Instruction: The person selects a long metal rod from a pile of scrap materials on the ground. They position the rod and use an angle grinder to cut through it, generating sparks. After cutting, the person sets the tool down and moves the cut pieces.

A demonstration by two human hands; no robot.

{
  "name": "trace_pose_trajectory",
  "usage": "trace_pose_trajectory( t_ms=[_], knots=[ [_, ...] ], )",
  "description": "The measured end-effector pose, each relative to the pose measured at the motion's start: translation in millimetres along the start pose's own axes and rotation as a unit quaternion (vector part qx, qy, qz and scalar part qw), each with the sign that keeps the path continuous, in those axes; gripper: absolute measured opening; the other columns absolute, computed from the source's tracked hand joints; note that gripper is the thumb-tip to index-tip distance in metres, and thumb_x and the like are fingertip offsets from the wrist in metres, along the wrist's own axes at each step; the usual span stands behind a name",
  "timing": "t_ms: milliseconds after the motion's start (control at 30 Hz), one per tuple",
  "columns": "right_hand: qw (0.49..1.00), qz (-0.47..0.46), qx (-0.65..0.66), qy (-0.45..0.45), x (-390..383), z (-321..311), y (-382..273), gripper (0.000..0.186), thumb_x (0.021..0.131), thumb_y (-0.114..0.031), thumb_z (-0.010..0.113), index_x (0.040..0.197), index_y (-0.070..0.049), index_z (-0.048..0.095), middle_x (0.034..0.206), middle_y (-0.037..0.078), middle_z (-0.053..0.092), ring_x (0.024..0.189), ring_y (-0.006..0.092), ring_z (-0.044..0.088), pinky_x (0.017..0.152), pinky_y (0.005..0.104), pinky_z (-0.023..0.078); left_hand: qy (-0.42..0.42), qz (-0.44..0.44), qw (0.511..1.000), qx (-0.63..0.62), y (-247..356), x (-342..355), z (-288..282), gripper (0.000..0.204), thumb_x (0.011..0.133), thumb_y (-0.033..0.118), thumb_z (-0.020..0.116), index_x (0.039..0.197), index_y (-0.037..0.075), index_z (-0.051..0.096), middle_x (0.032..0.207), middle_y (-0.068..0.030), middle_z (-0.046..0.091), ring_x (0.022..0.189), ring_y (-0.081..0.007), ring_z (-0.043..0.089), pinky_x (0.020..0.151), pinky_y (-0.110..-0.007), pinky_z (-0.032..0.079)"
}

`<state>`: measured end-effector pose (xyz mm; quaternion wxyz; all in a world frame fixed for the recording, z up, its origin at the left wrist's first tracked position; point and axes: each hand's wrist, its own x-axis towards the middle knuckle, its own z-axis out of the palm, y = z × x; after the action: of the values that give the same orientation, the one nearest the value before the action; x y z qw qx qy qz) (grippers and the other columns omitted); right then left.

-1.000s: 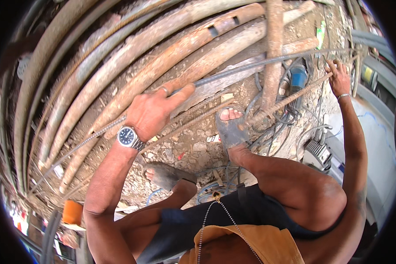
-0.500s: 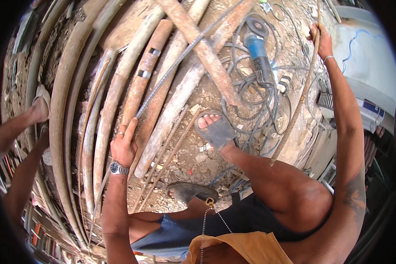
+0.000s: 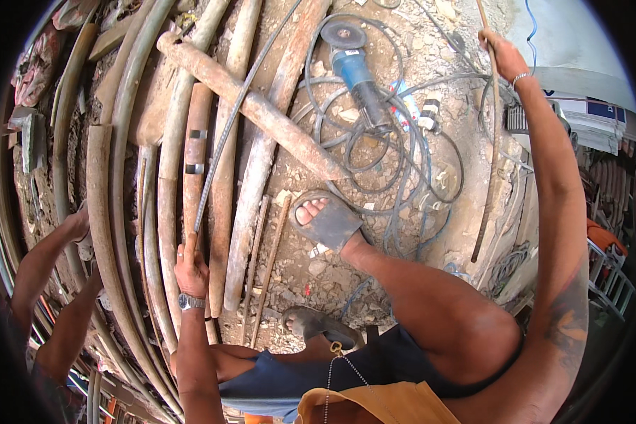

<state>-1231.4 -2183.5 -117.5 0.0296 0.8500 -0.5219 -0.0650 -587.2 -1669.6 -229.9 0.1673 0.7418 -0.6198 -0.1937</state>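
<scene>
1. left hand (image 3: 193, 277): index finger along the grey ribbed bar (image 3: 222, 141); i cannot tell whether it grips.
2. right hand (image 3: 502, 58): wrapped around the slim rusty rod (image 3: 495, 141). the rod's lower end has shifted off the right knee (image 3: 493, 328), apparently leaving it freer to handle.
3. blue grinder (image 3: 357, 76): on the ground between both, amid loose cables (image 3: 462, 177).
</scene>
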Motion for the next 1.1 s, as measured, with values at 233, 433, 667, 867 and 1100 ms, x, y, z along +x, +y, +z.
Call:
trace_pose_trajectory(
  t_ms=[233,433,667,867,1100],
  knots=[
    [0.978,0.024,-0.139,-0.157,-129,73,-11,0.033,0.093,-0.013,0.049,0.123,-0.022,0.060,0.104,0.013,0.070,0.094,0.0341,0.068,0.076,0.0471,0.055,0.008,-0.011,1.000,-0.005,5,0,-3,0.057,0.085,-0.007,0.058,0.136,0.017,0.056,0.097,-0.0213,0.063,0.077,-0.0415,0.064,0.063,-0.050,0.053],
    [0.970,0.098,0.000,-0.222,-173,33,-125,0.029,0.084,-0.007,0.061,0.112,-0.010,0.068,0.104,0.018,0.069,0.093,0.0339,0.068,0.084,0.0432,0.055,0.003,-0.030,0.999,-0.012,4,-1,-2,0.050,0.087,-0.001,0.059,0.132,0.019,0.060,0.101,-0.0200,0.065,0.079,-0.0412,0.065,0.064,-0.049,0.055],
    [0.922,-0.156,0.354,-0.020,-52,-30,-383,0.047,0.083,-0.025,0.076,0.119,0.000,0.060,0.110,0.020,0.063,0.101,0.0382,0.063,0.088,0.0438,0.052,0.017,-0.019,1.000,0.005,-4,-1,4,0.049,0.085,0.005,0.060,0.131,0.022,0.060,0.105,-0.0171,0.067,0.073,-0.0378,0.067,0.061,-0.047,0.056],
    [0.966,-0.047,0.254,-0.029,-14,44,-465,0.087,0.074,-0.037,0.082,0.137,0.007,0.042,0.123,0.029,0.053,0.115,0.0435,0.054,0.101,0.0460,0.045,0.008,-0.043,0.998,0.040,19,-2,-19,0.049,0.085,0.006,0.061,0.130,0.027,0.060,0.092,-0.0134,0.066,0.067,-0.0342,0.066,0.056,-0.044,0.054],
    [0.951,-0.124,0.278,0.046,7,87,-465,0.071,0.075,-0.021,0.077,0.130,0.010,0.046,0.114,0.029,0.056,0.113,0.0452,0.055,0.098,0.0472,0.046,-0.030,-0.056,0.997,0.043,42,-5,-53,0.056,0.084,0.004,0.061,0.134,0.028,0.056,0.086,-0.0110,0.062,0.062,-0.0330,0.063,0.050,-0.043,0.052]
  ],
)
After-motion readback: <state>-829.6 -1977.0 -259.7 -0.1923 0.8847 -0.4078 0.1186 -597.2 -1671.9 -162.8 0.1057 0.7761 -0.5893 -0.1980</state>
